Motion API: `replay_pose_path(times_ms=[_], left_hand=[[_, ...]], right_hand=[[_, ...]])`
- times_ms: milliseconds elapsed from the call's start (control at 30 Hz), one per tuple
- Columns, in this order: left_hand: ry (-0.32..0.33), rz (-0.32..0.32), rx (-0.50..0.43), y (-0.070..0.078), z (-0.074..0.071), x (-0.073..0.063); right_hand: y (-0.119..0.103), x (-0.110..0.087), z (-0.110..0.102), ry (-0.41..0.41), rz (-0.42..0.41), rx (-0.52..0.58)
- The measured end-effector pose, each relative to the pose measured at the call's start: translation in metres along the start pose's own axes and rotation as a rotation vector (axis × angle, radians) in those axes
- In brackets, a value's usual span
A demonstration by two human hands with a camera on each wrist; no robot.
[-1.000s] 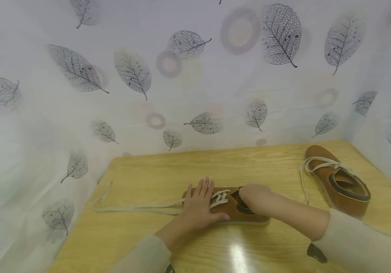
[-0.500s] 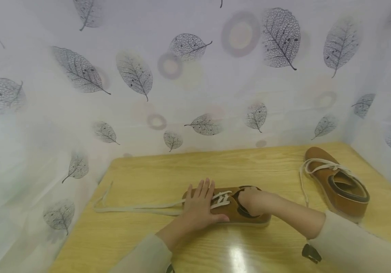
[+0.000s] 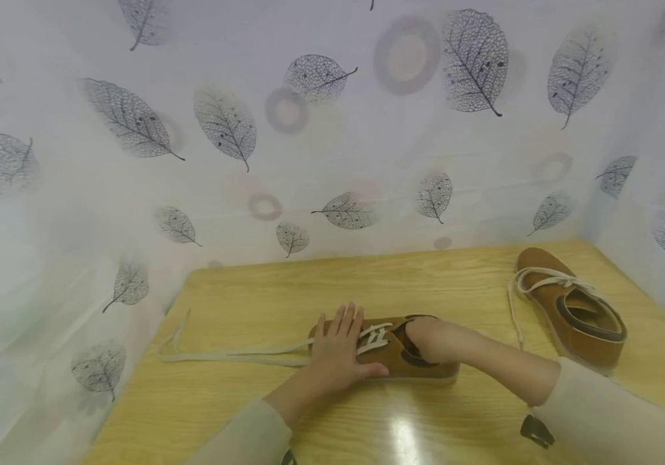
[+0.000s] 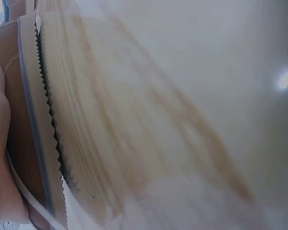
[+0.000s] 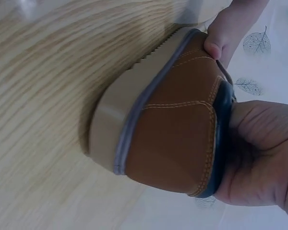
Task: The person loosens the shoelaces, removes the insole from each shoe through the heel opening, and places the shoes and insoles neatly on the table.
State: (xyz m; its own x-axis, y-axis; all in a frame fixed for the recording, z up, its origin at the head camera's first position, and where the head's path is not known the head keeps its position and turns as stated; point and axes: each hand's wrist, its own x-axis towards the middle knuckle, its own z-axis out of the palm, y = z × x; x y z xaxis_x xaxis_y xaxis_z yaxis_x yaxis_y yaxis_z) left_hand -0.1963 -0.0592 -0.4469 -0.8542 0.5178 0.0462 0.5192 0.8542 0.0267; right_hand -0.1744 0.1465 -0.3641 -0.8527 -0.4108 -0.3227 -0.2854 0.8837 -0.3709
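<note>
A brown lace-up shoe lies sole-down on the wooden table, toe to the left. My left hand rests over its toe with straight, spread fingers, the thumb along the near side. The left wrist view shows the shoe's ridged sole edge beside that hand. My right hand reaches into the shoe's opening from the heel end; its fingers are hidden inside, so I cannot tell how they lie. In the right wrist view the heel's stitched leather stands beside the wrist. Pale laces stretch left from the shoe across the table.
A matching brown shoe with tied pale laces stands at the right, toe pointing to the back. The wooden table ends at a white curtain printed with grey leaves, which also hangs on both sides.
My right hand has shifted slightly within the shoe's opening, first down and inward, then a little back. The left hand, the shoe and the laces stay in place.
</note>
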Motion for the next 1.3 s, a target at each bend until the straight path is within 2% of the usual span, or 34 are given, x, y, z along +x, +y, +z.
replay_pose_path(times_ms=[133, 233, 533, 700, 867, 933, 1000, 1200, 1300], left_hand=[[-0.004, -0.009, -0.016, 0.001, 0.000, -0.001], [0.000, -0.009, -0.018, 0.001, 0.000, -0.001], [-0.019, -0.012, -0.004, 0.001, -0.001, -0.001], [-0.012, -0.015, -0.011, 0.002, 0.000, -0.001], [-0.024, -0.019, -0.023, 0.003, 0.000, 0.000], [-0.029, -0.019, -0.031, 0.003, 0.000, 0.000], [-0.033, -0.018, -0.041, 0.004, 0.000, 0.000], [-0.042, -0.021, -0.037, 0.005, -0.002, 0.000], [-0.030, -0.025, -0.014, 0.005, -0.001, 0.000]], right_hand=[[0.004, 0.000, 0.005, 0.086, 0.011, 0.050], [0.007, 0.001, 0.005, 0.105, 0.003, 0.063], [0.027, 0.010, -0.012, 0.080, -0.109, 0.423], [0.037, 0.016, -0.020, 0.039, -0.088, 0.567], [0.051, 0.017, -0.027, -0.086, -0.051, 0.814], [0.056, 0.017, -0.030, -0.131, -0.027, 0.878], [0.059, 0.015, -0.033, -0.147, -0.012, 0.855], [0.055, 0.011, -0.045, -0.073, 0.028, 0.606], [0.056, 0.009, -0.048, -0.059, 0.054, 0.566]])
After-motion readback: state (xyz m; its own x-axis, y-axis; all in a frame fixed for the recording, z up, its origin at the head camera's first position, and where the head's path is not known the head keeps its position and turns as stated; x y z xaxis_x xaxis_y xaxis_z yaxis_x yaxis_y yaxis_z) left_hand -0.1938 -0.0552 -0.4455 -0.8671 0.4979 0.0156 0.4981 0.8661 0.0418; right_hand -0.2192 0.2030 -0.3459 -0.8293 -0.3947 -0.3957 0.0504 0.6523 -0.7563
